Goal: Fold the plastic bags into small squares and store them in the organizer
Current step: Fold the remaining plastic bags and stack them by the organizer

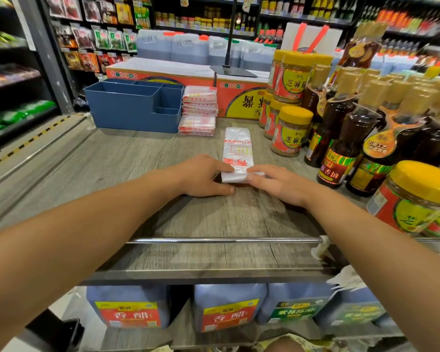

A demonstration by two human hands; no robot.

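A white plastic bag (237, 151) with red print lies on the wooden shelf top (137, 158) as a long narrow strip, its near end turned up into a small fold. My left hand (203, 175) pinches that folded end at its left corner. My right hand (274, 182) pinches the same end from the right, fingers on top of the fold. A blue organizer (127, 107) with several compartments stands at the back left. Beside it on its right sits a stack of folded bags (200, 110).
Jars with yellow lids (291, 130) and dark sauce bottles (341, 138) crowd the right side close to the bag. An orange carton (239, 100) stands behind. A metal rail (224, 240) runs along the shelf's front edge. Large jugs (229, 308) sit below.
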